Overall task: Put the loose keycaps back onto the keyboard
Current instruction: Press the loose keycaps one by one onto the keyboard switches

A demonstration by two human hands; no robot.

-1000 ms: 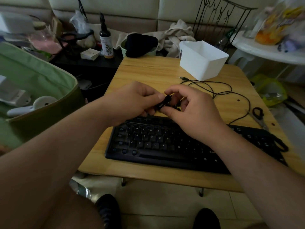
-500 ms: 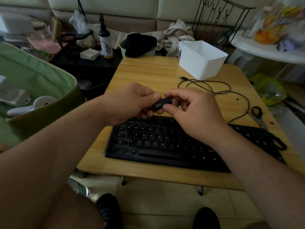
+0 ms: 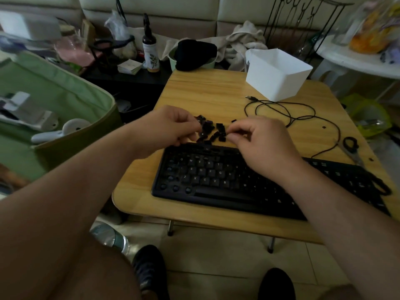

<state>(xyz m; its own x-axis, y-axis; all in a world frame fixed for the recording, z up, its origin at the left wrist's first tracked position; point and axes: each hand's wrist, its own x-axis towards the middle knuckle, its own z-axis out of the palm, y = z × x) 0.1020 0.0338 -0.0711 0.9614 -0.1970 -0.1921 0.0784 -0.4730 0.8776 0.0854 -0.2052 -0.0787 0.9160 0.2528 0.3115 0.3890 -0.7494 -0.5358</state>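
The left hand curls its fingers at the left edge of the keycaps, grip unclear. These lie heaped on the table just behind the keyboard. The right hand pinches fingers together at the heap's right; whether on a cap, I cannot tell.

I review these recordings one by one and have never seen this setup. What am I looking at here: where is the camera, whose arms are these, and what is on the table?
There is no robot. The single picture comes from a camera worn on a person's head, looking down at their own arms. On the wooden table lies a black keyboard, with several keys missing along its left side. Just behind it sits a pile of loose keycaps. The left hand and right hand reach into that pile with curled fingers; motion blur hides whether either holds a cap. Also on the table: a white box, the keyboard's black cable and scissors.
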